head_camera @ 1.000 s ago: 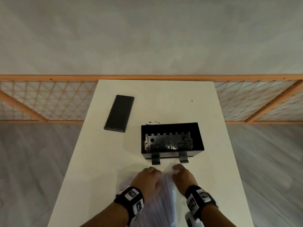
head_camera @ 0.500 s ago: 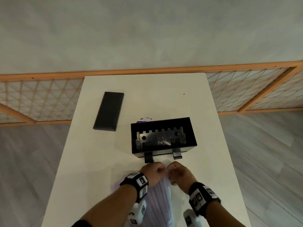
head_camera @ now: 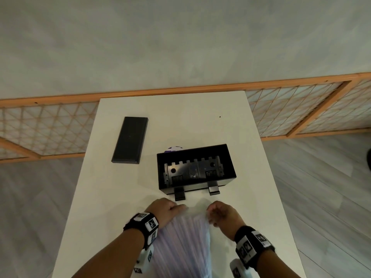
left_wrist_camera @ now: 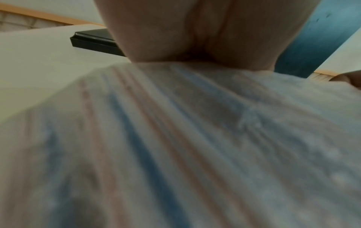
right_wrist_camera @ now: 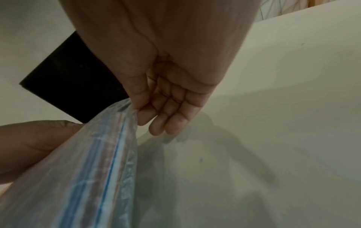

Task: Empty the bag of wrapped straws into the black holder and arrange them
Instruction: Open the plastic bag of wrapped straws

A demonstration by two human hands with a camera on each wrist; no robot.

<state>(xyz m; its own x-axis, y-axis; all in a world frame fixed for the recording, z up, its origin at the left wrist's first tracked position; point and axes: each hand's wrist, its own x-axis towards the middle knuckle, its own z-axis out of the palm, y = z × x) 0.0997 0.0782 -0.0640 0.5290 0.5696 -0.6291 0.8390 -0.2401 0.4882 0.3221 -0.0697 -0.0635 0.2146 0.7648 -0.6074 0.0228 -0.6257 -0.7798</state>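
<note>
A clear plastic bag of wrapped straws lies at the near edge of the white table, its mouth toward the black holder. The holder is an open box with a notched insert inside. My left hand grips the left side of the bag's mouth, and my right hand pinches the right side. In the right wrist view the right hand holds the bag's edge between thumb and forefinger. The left wrist view shows the left hand above the striped straws.
A flat black lid lies on the table's left side. A small round purple-white thing peeks out behind the holder. A wooden lattice screen runs behind the table, with grey floor to both sides.
My two hands, close together on the bag's mouth before, have moved apart, pulling the mouth wider. The head view has shifted slightly.
</note>
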